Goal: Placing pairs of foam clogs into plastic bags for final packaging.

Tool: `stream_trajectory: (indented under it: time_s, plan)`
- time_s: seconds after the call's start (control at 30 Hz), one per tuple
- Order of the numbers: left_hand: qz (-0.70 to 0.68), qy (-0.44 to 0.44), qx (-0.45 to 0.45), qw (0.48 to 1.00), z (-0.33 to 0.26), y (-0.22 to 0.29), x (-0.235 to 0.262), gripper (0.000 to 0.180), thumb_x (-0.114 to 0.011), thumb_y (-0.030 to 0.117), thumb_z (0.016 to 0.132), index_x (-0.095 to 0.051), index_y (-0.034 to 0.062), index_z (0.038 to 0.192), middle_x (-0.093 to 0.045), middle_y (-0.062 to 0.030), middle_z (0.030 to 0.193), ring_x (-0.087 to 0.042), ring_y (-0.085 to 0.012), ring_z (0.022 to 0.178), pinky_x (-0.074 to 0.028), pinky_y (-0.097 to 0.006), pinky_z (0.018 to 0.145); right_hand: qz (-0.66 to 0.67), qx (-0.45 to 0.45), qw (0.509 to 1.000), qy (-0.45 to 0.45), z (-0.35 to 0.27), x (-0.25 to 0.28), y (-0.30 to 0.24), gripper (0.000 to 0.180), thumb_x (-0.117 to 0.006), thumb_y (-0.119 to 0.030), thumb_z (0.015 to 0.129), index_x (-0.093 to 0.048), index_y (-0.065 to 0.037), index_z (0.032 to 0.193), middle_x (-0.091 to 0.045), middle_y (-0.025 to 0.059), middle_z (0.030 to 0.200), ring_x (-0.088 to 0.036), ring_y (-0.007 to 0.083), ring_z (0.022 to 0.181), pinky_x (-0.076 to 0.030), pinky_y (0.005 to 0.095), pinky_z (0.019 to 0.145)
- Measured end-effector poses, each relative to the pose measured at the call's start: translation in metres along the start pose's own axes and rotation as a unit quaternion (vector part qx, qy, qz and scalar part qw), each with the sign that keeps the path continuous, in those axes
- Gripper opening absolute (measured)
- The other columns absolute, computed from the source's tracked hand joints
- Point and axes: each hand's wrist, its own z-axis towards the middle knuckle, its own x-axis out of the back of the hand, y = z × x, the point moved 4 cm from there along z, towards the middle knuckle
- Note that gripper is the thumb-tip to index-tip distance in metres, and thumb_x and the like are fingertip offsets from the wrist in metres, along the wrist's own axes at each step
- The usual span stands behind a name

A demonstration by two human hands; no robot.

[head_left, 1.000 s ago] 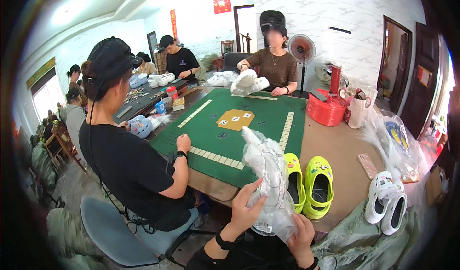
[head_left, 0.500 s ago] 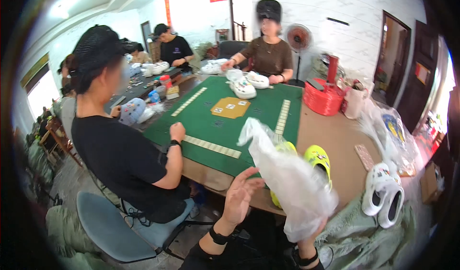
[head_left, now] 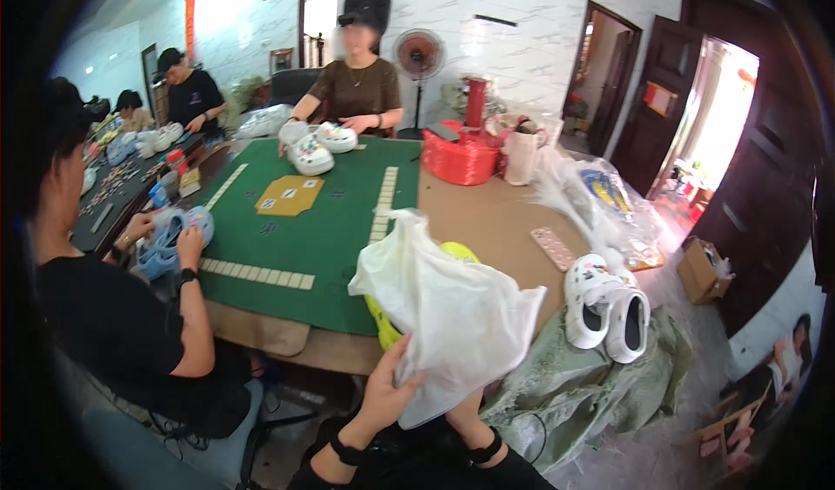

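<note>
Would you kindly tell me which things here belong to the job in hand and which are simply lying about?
Likely in the job: white plastic bag, gripped by the left hand; right hand at its lower edge; lime clogs partly hidden behind it.

Seemingly just lying about: pink oblong item; red coil; tile rows.

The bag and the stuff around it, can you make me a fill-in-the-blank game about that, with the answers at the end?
1. The bag in the person's left hand is coloured ____.
2. The lime shoes are partly hidden behind the ____.
3. The mat on the table is coloured ____.
4. At the sack there are ____ white clogs.

Missing words: white; bag; green; two.
</note>
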Motion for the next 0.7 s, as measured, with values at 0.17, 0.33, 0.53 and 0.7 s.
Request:
stream_trajectory:
  time_s: [0.17, 0.33, 0.53, 0.7]
  plan:
    - [-0.095, 0.055, 0.053, 0.993, -0.010, -0.006, -0.001, 0.061, -0.052, -0.007, 0.086, -0.027, 0.0003, 0.142, -0.049, -0.0106, 0.129, -0.051, -0.0140, 0.111, -0.041, -0.029, 0.094, 0.047, 0.210, 0.976, 0.017, 0.018, 0.000, -0.045, 0.025, -0.073, -0.017, 0.074, -0.069, -0.006, 0.097, -0.060, 0.0143, 0.116, -0.055, 0.0359, 0.112, -0.036, 0.0501, 0.101]
    - [-0.008, 0.120, -0.007, 0.993, -0.029, -0.028, 0.019, 0.061, -0.053, -0.008, 0.083, -0.029, 0.0002, 0.138, -0.048, -0.0104, 0.129, -0.047, -0.0213, 0.119, -0.037, -0.032, 0.101, -0.189, 0.473, 0.857, -0.074, 0.039, -0.015, -0.071, 0.018, -0.063, -0.014, 0.071, -0.066, -0.008, 0.088, -0.055, 0.0114, 0.128, -0.043, 0.0355, 0.128, -0.025, 0.0594, 0.105]
    - [0.135, 0.383, -0.272, 0.872, -0.051, 0.009, 0.034, 0.069, -0.056, -0.007, 0.076, -0.027, 0.0008, 0.138, -0.034, -0.0220, 0.141, -0.036, -0.0312, 0.131, -0.025, -0.045, 0.109, -0.286, 0.509, 0.787, -0.197, 0.057, -0.064, -0.086, 0.008, -0.061, -0.014, 0.070, -0.055, -0.013, 0.074, -0.046, 0.0038, 0.139, -0.031, 0.0304, 0.137, -0.017, 0.0583, 0.111]
    - [0.573, 0.280, -0.330, 0.696, -0.066, 0.042, 0.042, 0.093, -0.076, 0.042, 0.074, -0.027, -0.0006, 0.141, -0.032, -0.0274, 0.140, -0.031, -0.0471, 0.128, -0.021, -0.060, 0.106, -0.281, 0.513, 0.751, -0.308, 0.040, -0.091, -0.055, 0.015, -0.060, -0.017, 0.070, -0.063, -0.008, 0.082, -0.052, 0.0057, 0.129, -0.036, 0.0275, 0.133, -0.015, 0.0576, 0.114]
